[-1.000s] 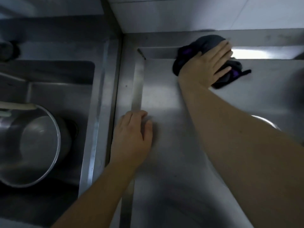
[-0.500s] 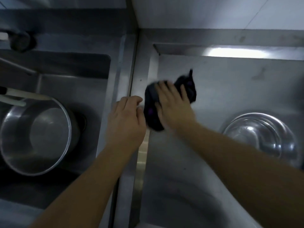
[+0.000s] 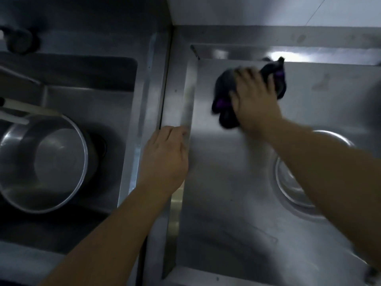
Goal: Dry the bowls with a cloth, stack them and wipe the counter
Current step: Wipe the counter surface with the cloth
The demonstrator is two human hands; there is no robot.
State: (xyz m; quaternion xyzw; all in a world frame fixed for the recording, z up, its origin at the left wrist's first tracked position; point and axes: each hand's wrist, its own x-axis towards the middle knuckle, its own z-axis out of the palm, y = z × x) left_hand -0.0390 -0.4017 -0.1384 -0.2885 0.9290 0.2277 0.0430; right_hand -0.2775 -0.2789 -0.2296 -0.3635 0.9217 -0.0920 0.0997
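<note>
A dark cloth (image 3: 223, 87) with purple patches lies bunched on the steel counter (image 3: 226, 193), toward its far left part. My right hand (image 3: 254, 100) presses down flat on the cloth, blurred with motion. My left hand (image 3: 165, 159) rests palm down on the counter's raised left rim, holding nothing. A steel bowl (image 3: 288, 182) sits on the counter at the right, mostly hidden under my right forearm.
To the left is a sink basin (image 3: 115, 96) holding a large steel pot (image 3: 43, 164) and a pale utensil handle (image 3: 18, 109). A tiled wall (image 3: 268, 9) closes off the counter's back edge. A dark tap base (image 3: 19, 43) sits at far left.
My right hand slid the cloth from the back of the counter to beside my left hand, then away again toward the back right. My left hand stayed on the rim.
</note>
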